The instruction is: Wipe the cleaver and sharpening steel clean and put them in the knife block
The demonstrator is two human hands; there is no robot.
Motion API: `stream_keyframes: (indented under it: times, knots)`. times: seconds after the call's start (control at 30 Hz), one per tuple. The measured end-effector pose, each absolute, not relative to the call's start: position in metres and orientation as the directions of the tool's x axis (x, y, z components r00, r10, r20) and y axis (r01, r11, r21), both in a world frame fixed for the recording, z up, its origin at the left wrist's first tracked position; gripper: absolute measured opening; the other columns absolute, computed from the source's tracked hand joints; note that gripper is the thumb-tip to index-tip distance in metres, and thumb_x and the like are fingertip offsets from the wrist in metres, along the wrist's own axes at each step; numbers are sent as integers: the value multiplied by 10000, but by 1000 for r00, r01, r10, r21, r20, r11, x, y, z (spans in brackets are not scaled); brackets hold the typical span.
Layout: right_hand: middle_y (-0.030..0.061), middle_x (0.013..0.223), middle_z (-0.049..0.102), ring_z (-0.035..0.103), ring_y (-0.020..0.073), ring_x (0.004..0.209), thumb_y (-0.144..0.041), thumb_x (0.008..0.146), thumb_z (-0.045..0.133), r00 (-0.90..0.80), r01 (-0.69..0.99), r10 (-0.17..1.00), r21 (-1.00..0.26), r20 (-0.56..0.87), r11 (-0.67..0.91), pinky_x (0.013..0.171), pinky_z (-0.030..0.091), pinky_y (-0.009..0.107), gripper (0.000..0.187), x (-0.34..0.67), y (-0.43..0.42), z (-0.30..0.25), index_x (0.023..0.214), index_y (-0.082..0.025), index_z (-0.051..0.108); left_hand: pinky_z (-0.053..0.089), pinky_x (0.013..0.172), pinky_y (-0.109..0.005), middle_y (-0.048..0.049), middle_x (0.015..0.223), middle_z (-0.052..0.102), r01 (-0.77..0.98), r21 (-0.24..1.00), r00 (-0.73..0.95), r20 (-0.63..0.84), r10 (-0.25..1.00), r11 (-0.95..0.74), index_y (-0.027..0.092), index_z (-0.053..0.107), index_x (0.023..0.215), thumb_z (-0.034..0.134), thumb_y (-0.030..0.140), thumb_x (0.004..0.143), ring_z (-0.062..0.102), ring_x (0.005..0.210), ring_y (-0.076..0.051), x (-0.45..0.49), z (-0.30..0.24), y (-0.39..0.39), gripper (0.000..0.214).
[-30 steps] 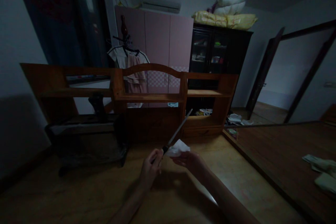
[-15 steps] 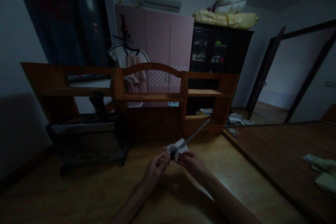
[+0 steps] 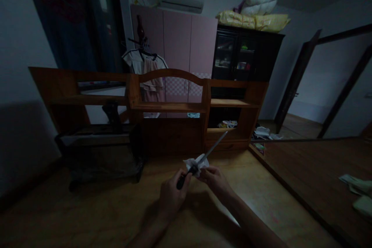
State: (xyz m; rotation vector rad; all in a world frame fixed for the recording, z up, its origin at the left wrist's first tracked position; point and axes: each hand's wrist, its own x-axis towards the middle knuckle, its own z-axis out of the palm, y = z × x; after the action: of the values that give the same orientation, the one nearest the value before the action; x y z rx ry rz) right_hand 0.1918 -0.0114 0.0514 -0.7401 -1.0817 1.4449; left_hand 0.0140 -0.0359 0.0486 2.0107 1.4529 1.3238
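Observation:
My left hand [image 3: 175,193] is closed round the black handle of a knife [image 3: 214,145], whose long, thin grey blade slants up and to the right. It is too dark to make out the blade's edge. A crumpled white tissue [image 3: 202,161] is wrapped about the blade's base, just above the handle. My right hand [image 3: 215,182] pinches the tissue from the right side, its fingertips close to the handle's top end. Both hands are held in front of me over the light wooden surface [image 3: 255,197].
A wooden shelf unit [image 3: 167,106] stands across the far side. To the left is a dark, box-shaped appliance [image 3: 99,155] with a black upright part [image 3: 112,114]. A brown wooden platform [image 3: 308,162] on the right bears pale cloth [image 3: 360,186].
My left hand has turned and lowered slightly, showing more of the black handle. The blade's tip has shifted a little left. My right hand stays at the tissue. The view has swung slightly.

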Motion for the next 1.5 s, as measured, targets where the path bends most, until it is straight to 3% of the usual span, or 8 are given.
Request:
stream_keyframes:
  times: [0.13, 0.4, 0.57, 0.77, 1.0, 1.1, 1.27, 1.5]
  knots:
    - [78, 805, 707, 653, 215, 810, -456, 701, 828, -161, -357, 977, -931, 142, 77, 898, 483, 404, 356, 192, -13, 52, 828, -128, 775, 421, 631, -230, -6, 753, 709, 714, 536, 42, 609, 792, -450, 222, 630, 889, 492, 474, 933, 682, 679, -170, 10, 46, -34, 290]
    - [61, 817, 707, 655, 201, 812, -402, 640, 875, -126, -463, 985, -885, 114, 43, 919, 488, 385, 307, 186, -22, 66, 790, -156, 768, 414, 592, -233, -1, 696, 700, 755, 465, 53, 659, 750, -462, 227, 618, 884, 477, 465, 947, 676, 632, -173, 4, 47, -32, 283]
    - [76, 883, 708, 655, 229, 892, -445, 745, 801, -208, -387, 965, -920, 158, 66, 952, 472, 420, 333, 188, -24, 66, 908, -156, 773, 419, 657, -261, -41, 801, 736, 789, 363, 146, 673, 725, -496, 233, 632, 960, 502, 448, 937, 693, 704, -200, 6, 40, -32, 252]
    - [70, 827, 699, 654, 207, 807, -474, 707, 822, -198, -353, 972, -935, 122, 46, 890, 497, 400, 370, 192, -21, 66, 858, -140, 776, 381, 609, -250, -37, 752, 717, 771, 516, 29, 556, 830, -373, 238, 620, 908, 473, 489, 934, 679, 664, -204, 11, 47, -34, 291]
    - [82, 881, 714, 661, 218, 865, -460, 676, 845, -213, -368, 972, -930, 97, 12, 930, 478, 399, 374, 180, -22, 60, 858, -143, 767, 416, 629, -236, -17, 788, 687, 483, 818, -118, 414, 903, -311, 223, 551, 946, 391, 517, 957, 666, 733, -190, 4, 51, -30, 334]
    - [93, 951, 718, 658, 228, 920, -441, 668, 851, -259, -384, 958, -923, 123, 15, 954, 461, 394, 381, 173, -27, 59, 901, -152, 762, 440, 642, -254, -41, 829, 695, 455, 817, -53, 422, 905, -354, 212, 544, 990, 326, 463, 982, 666, 726, -190, 8, 46, -31, 332]
    - [84, 921, 711, 638, 243, 926, -395, 741, 799, -233, -316, 957, -944, 170, 90, 911, 473, 374, 322, 174, -32, 59, 937, -143, 756, 480, 854, -333, -139, 1158, 686, 524, 724, 76, 485, 871, -449, 193, 570, 1185, 348, 371, 960, 663, 1028, -250, 14, 33, -33, 363]
    - [76, 930, 707, 622, 260, 945, -312, 738, 796, -192, -328, 965, -938, 180, 109, 907, 467, 385, 271, 175, -29, 53, 951, -154, 742, 490, 806, -291, -84, 1074, 713, 471, 745, 163, 452, 877, -471, 235, 610, 1196, 386, 374, 953, 672, 933, -225, 7, 46, -35, 359]
